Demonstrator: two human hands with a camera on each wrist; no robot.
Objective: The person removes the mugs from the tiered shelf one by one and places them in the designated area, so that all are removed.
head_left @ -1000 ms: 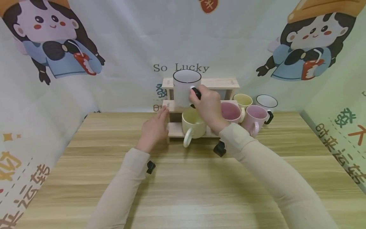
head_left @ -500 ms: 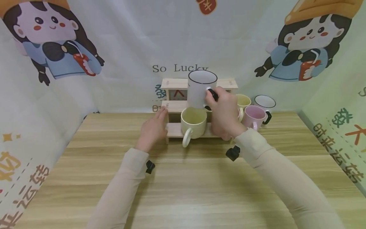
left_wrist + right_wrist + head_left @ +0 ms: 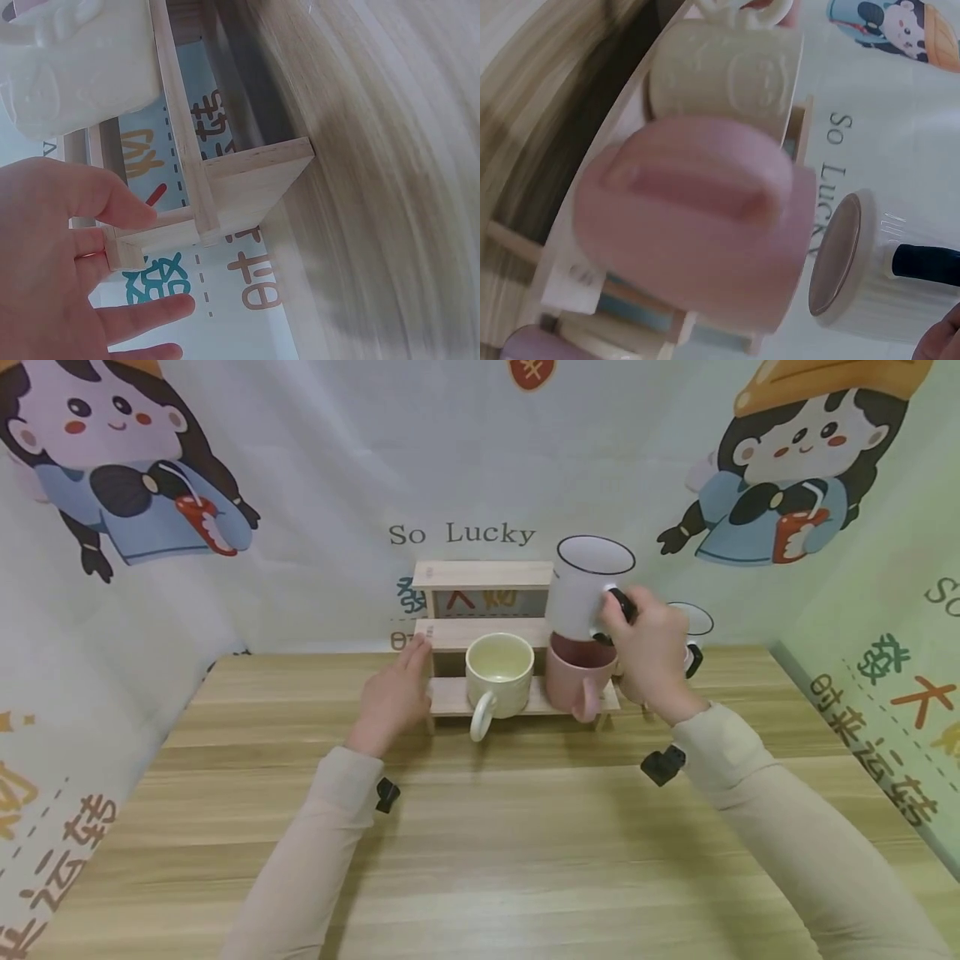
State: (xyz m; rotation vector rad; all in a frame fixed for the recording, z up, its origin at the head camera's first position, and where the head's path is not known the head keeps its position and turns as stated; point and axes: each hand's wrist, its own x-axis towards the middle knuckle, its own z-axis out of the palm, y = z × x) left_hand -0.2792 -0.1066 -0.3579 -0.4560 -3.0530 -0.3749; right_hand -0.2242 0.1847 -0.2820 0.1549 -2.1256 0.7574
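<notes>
By its black handle, my right hand (image 3: 651, 647) grips a white mug (image 3: 581, 597) with a dark rim, held upright at the right end of the wooden tiered rack (image 3: 480, 575). In the right wrist view the mug's pale base (image 3: 835, 255) is off any shelf. A pink mug (image 3: 572, 672) and a cream mug (image 3: 495, 681) sit side by side on the lowest tier, handles facing forward. My left hand (image 3: 393, 700) touches the rack's left end with fairly straight fingers; in the left wrist view they lie around the shelf end (image 3: 126, 253).
Behind my right hand stands another white mug (image 3: 693, 620) with a black handle, on the wooden table (image 3: 480, 827). A lilac-pink mug (image 3: 544, 346) shows low in the right wrist view. A printed cloth backdrop (image 3: 322, 485) hangs behind the rack.
My right hand has carried the white mug rightward along the rack, from its left-middle to its right end. The left hand stays at the rack's left end. The head view has shifted slightly.
</notes>
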